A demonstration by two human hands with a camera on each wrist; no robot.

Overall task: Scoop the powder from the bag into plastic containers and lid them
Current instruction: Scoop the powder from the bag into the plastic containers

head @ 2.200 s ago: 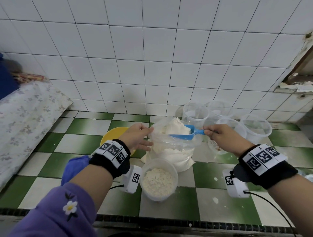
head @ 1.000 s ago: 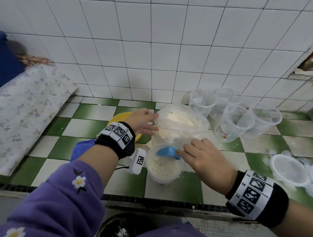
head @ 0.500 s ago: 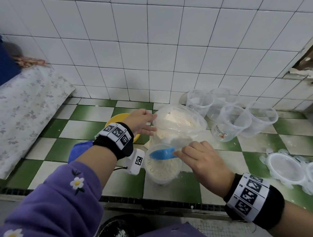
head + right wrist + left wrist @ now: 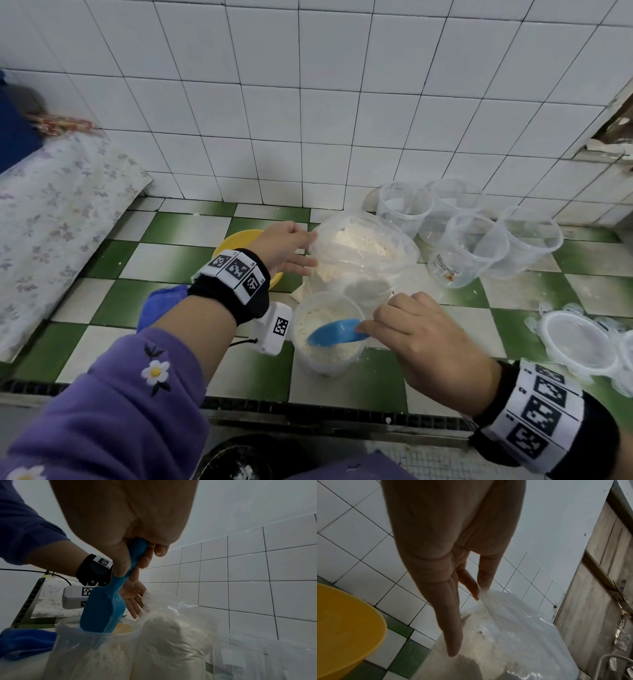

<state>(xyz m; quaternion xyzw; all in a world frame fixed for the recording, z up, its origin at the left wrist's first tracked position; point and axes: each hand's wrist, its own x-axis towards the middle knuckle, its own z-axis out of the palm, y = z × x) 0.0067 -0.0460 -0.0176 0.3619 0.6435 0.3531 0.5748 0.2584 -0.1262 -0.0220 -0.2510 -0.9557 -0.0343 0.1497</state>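
Right hand point(image 4: 424, 342) gripping blue scoop point(image 4: 337, 331), bowl dipped in powder-filled container point(image 4: 327, 334) on checkered worktop point(image 4: 178, 253); left hand point(image 4: 284, 247) pinching rim of powder bag point(image 4: 363, 255) just behind, holding it open.

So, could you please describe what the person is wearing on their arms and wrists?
The left arm has a purple sleeve embroidered with small white daisies. Each wrist carries a black band with a white strip of square black-and-white markers: left band, right band. A white camera box with a marker and thin black cable hangs under the left wrist. Both hands are bare.
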